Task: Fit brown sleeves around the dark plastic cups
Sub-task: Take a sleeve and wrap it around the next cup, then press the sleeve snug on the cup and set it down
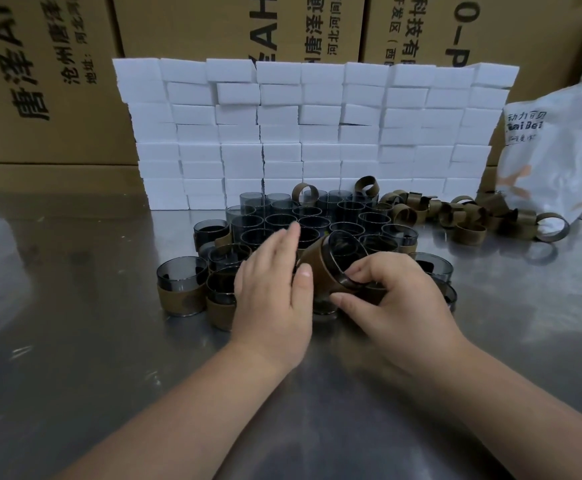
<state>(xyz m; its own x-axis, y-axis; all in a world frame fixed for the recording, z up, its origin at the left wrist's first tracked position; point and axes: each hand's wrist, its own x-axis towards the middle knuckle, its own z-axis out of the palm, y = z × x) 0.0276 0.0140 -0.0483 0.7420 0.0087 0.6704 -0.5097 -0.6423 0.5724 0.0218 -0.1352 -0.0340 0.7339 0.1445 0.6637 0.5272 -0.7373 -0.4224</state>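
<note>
My right hand pinches a tilted dark cup by its rim, thumb below and fingers on top. A brown sleeve wraps that cup's body. My left hand lies with straight fingers against the sleeved cup's left side, over other cups. Several bare dark cups stand in rows behind. Several sleeved cups stand at the front left. A pile of loose brown sleeves lies to the right.
All of this sits on a shiny metal table. A wall of stacked white foam blocks stands behind the cups, with cardboard boxes beyond. A white plastic bag lies at the right.
</note>
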